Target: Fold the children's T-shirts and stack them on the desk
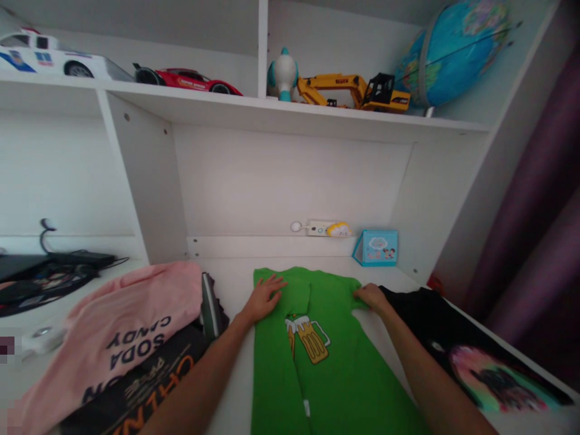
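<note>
A green T-shirt (344, 362) with a printed beer mug lies on the white desk in front of me. Its left side is folded inward over the body, with that sleeve lying across the upper part. Flat on the folded edge near the top left rests my left hand (266, 297), fingers spread. My right hand (370, 295) pinches the sleeve at the shirt's right side. The shirt's lower end runs out of view at the bottom.
A pink shirt (140, 302) and a black printed garment (167, 374) lie at the left. Another black shirt (453, 326) is at the right. A blue desk calendar (379, 248) and a power strip (319, 228) sit behind. Toys, including a yellow excavator (353, 90), stand on the shelf above.
</note>
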`<state>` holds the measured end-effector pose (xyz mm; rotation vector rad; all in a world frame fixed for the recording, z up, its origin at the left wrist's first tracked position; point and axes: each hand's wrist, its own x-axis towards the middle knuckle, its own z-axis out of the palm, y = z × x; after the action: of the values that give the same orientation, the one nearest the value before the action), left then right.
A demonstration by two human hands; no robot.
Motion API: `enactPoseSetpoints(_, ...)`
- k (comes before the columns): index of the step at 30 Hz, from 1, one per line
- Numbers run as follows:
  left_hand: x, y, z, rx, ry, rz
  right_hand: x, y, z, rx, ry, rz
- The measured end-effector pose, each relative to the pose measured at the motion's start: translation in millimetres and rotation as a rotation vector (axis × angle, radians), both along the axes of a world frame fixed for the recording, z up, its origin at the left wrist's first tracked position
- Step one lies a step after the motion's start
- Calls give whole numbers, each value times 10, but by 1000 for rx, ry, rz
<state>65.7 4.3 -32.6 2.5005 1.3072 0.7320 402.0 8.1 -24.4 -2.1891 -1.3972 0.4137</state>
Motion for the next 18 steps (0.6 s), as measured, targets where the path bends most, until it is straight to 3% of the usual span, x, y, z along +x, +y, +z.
enactPoseSetpoints(4, -5, 60, -72, -94, 7, -74, -26, -32, 85, -13, 90, 48)
enactPoseSetpoints(9, -29, 156, -154, -122, -73, -75, -271, -72, 451, 182, -7, 108)
enactPoseSetpoints(13, -31, 184, -149, -203, -156, -44, -956, -117, 681, 307, -138, 292)
enactPoseSetpoints(18, -41, 178, -110, -305, -239, 96, -1928, -405, 553, 261, -231, 637)
